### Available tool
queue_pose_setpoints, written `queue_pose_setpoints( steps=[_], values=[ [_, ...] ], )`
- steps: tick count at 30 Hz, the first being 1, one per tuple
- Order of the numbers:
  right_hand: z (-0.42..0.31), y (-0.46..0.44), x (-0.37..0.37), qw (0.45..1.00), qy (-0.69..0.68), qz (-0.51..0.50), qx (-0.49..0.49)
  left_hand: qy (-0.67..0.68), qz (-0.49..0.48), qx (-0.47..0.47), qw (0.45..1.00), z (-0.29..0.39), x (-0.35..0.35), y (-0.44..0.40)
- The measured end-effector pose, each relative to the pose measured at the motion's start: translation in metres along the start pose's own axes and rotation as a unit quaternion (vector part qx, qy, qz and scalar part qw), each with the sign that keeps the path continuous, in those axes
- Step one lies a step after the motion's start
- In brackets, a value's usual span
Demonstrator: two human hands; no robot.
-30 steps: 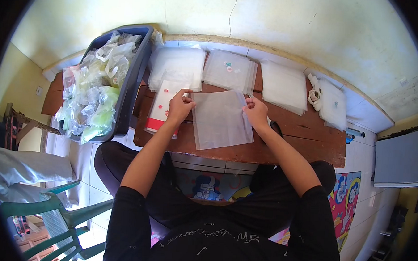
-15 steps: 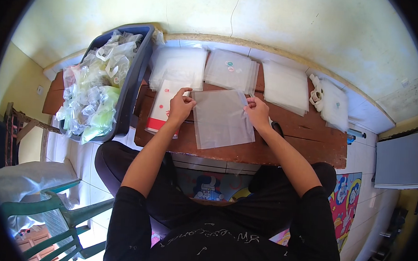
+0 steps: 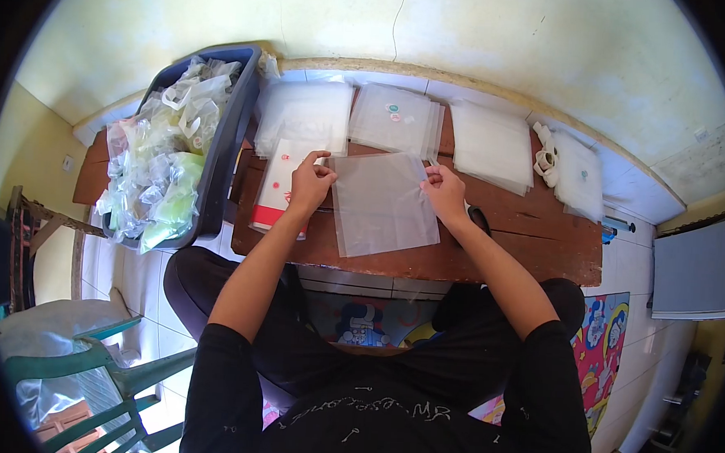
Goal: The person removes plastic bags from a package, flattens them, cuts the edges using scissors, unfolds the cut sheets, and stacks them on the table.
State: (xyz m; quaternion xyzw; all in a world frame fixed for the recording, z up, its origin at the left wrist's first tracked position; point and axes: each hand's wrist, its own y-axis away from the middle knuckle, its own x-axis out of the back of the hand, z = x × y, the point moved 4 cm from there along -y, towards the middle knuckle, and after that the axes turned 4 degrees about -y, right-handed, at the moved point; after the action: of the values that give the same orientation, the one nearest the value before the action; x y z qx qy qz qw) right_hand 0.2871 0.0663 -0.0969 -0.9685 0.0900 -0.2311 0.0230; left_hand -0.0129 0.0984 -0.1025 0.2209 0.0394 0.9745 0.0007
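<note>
Head view: a clear bag (image 3: pixel 386 207) is spread flat at the near side of the brown table (image 3: pixel 542 244), between the two hands. Its upper left edge is pinched between thumb and fingers by the left hand (image 3: pixel 311 184), and its upper right edge is gripped by the closed fingertips of the right hand (image 3: pixel 444 191). At the left, a dark tub (image 3: pixel 235 121) is heaped with crumpled plastic bags (image 3: pixel 165 167), mostly clear, some tinted pale green; its left rim is largely hidden by them. What is held inside those bags cannot be told. Beside the left hand, a white-and-red packet (image 3: pixel 276 187) is partly overlapped by the first stack (image 3: pixel 303 113) of clear plastic. Along the wall, a second stack (image 3: pixel 394 121) is marked with round stickers, followed by a third stack (image 3: pixel 490 147), a white coil (image 3: pixel 545 154) and a fourth stack (image 3: pixel 578 176). Near the right wrist, a black loop (image 3: pixel 479 222) is partly covered.
</note>
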Motion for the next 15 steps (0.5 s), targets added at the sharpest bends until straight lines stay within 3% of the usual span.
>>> queue_pose_setpoints(
  steps=[2,4,5,7,10,15],
  values=[
    [-0.004,0.001,0.000,1.000,-0.007,-0.002,0.012,-0.025,0.023,-0.029,0.999,0.005,0.002,0.000],
    [-0.023,0.008,-0.001,0.989,0.043,0.030,0.141,-0.029,0.026,-0.026,0.999,0.004,0.003,-0.002],
    [-0.027,0.012,-0.003,0.989,0.044,0.030,0.140,-0.032,0.028,-0.022,0.999,0.004,0.003,-0.002],
    [-0.041,0.026,-0.017,0.957,0.127,-0.022,0.259,-0.045,0.030,-0.023,0.998,0.000,0.002,-0.003],
    [-0.049,0.044,-0.037,0.933,0.167,-0.110,0.299,-0.067,0.034,-0.036,0.997,0.000,0.001,-0.002],
    [-0.033,0.053,-0.051,0.899,0.269,-0.139,0.318,-0.085,0.038,-0.054,0.994,0.004,0.001,0.001]
  ],
)
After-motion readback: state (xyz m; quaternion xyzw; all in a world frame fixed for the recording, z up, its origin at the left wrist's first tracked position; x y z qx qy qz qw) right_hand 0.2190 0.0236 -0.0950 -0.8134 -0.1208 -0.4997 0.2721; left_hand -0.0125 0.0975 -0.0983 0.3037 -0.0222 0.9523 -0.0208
